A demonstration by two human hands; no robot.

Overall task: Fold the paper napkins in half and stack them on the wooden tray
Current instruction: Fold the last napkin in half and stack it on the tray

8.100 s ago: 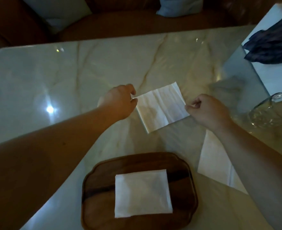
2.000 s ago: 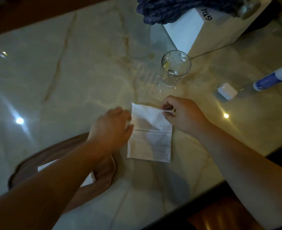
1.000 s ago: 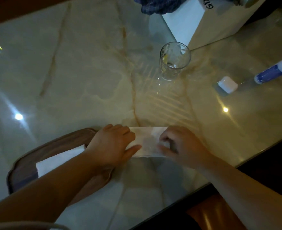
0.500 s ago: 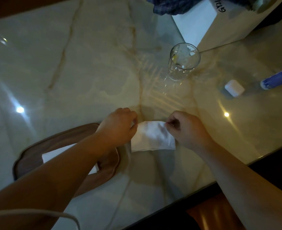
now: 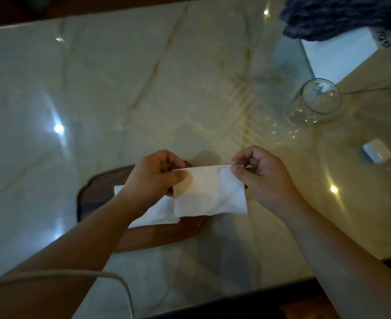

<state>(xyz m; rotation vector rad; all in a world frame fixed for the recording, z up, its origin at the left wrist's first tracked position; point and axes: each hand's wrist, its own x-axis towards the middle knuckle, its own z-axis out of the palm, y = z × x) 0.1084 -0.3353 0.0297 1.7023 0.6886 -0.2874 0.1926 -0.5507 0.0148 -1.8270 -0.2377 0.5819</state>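
A folded white napkin [image 5: 209,192] hangs in the air between my hands, over the right end of the wooden tray [image 5: 97,189]. My left hand [image 5: 153,176] pinches its upper left corner. My right hand [image 5: 263,173] pinches its upper right corner. Another folded napkin [image 5: 160,215] lies on the tray, partly hidden by my left forearm and the held napkin.
An empty clear glass [image 5: 314,104] stands at the right on the marble table [image 5: 143,88]. A small white case [image 5: 377,154] lies near it. A white box [image 5: 337,51] with dark blue cloth [image 5: 339,17] on top sits at the far right. A pale cord [image 5: 111,279] crosses the lower left.
The napkin was folded in half on the table, then both hands lifted it by its top corners and carried it left toward the tray.
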